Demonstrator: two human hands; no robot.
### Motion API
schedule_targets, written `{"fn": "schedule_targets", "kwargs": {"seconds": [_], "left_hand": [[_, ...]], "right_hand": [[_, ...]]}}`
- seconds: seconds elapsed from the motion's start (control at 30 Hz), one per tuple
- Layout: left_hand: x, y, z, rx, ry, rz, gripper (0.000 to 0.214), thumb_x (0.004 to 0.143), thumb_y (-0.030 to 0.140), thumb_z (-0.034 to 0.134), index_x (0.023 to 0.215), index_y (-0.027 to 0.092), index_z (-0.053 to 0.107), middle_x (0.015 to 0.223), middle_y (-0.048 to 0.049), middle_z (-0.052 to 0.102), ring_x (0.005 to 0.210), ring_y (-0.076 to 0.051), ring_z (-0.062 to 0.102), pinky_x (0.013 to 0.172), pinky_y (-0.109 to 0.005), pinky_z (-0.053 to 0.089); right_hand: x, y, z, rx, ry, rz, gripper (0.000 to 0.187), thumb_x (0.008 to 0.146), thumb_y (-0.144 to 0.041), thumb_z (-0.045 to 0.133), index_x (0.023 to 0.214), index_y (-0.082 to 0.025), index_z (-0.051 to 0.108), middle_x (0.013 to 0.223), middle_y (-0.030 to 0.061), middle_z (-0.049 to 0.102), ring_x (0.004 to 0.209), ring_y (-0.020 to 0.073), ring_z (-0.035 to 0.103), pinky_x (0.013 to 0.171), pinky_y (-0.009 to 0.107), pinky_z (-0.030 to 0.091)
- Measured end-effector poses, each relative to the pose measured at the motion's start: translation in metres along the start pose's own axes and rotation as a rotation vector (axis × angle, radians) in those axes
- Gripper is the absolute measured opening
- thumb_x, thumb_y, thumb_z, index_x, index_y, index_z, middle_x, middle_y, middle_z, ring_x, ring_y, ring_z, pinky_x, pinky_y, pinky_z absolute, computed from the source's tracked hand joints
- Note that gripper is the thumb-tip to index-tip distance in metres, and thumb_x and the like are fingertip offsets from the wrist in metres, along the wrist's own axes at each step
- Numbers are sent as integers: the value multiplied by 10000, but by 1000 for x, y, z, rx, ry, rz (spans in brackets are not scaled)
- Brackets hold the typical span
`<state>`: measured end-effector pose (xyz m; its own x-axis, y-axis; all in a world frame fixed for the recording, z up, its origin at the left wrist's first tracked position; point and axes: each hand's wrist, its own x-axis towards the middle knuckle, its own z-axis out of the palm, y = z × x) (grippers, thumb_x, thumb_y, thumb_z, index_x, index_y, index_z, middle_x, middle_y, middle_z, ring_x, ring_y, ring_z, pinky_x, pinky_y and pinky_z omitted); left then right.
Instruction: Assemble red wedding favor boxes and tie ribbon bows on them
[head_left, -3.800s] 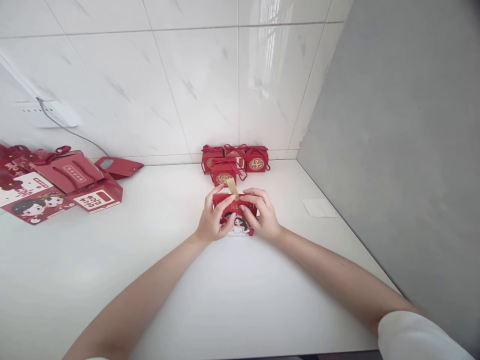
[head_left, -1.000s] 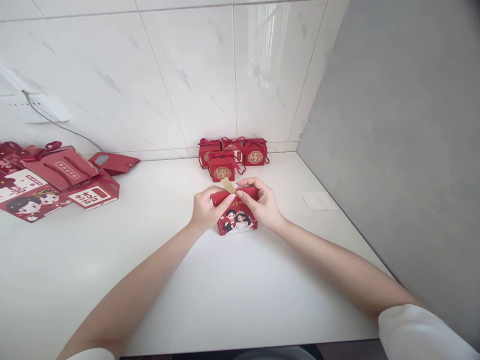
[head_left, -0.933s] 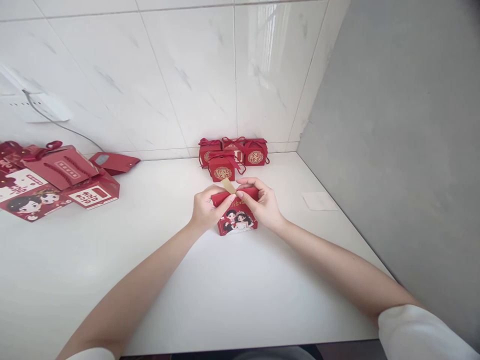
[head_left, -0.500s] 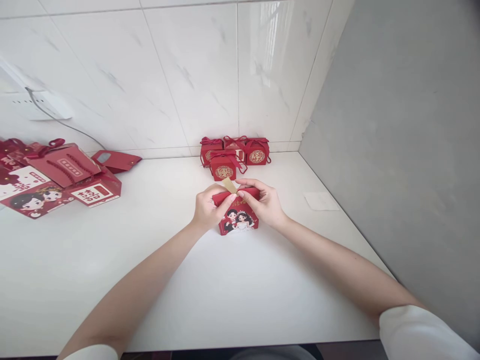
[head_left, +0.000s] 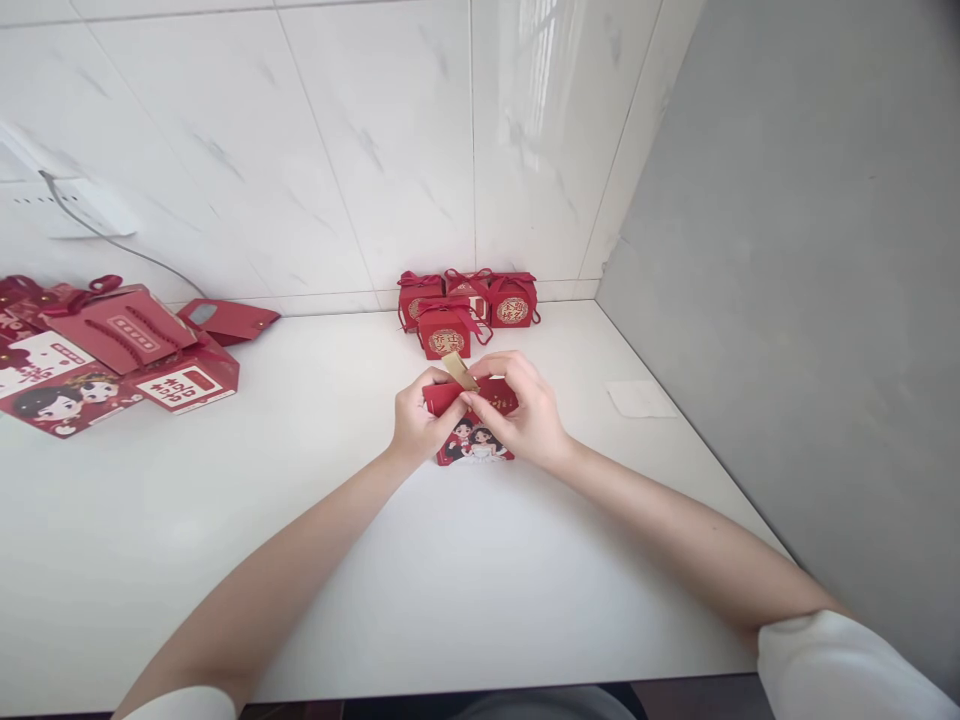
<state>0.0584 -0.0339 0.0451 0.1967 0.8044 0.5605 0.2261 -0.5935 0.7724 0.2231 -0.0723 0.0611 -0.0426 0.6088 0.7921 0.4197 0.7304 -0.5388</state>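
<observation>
A red gift box (head_left: 477,450) printed with a cartoon bride and groom stands upright on the white table in front of me. My left hand (head_left: 421,415) is closed on its upper left edge, thumb across the front. A short gold ribbon (head_left: 458,369) sticks up from the top of the box. Thumb and index finger of my right hand (head_left: 526,412) pinch together at the ribbon's lower end, close to the left thumb tip. My fingers hide much of the top edge and the gold lettering.
Several small red boxes with bows (head_left: 444,335) stand by the tiled wall behind the gift box. Larger red gift boxes (head_left: 180,385) and a red pouch (head_left: 229,320) lie at the left. A white paper (head_left: 641,399) rests near the grey partition (head_left: 810,300).
My right hand has shifted slightly left and turned, its thumb now meeting the left thumb and covering more of the box top. The gold ribbon has bent a little.
</observation>
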Motion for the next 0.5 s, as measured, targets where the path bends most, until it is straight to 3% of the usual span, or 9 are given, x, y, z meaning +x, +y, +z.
{"fn": "schedule_targets", "kwargs": {"seconds": [0.17,0.33,0.5], "left_hand": [[-1,0,1,-11,1,34,225,804,377,706,900,189,628,894,-36,703,829,-185,662,782,-294,521],[0,-1,0,24,8,13,215,790,366,728,846,194,612,773,-1,660,680,-145,611,660,-264,494],[-2,-1,1,49,4,-2,239,805,402,718,823,200,592,749,5,645,664,-144,607,643,-259,491]], "right_hand": [[5,-3,-5,32,-31,47,9,911,-263,633,920,-262,638,944,35,699,865,206,662,798,383,528],[5,-1,-2,189,10,255,101,889,-336,663,875,-236,658,905,26,713,844,194,675,795,357,550],[4,1,2,363,56,461,206,825,-415,730,845,-220,665,853,13,718,796,182,684,784,345,571]]}}
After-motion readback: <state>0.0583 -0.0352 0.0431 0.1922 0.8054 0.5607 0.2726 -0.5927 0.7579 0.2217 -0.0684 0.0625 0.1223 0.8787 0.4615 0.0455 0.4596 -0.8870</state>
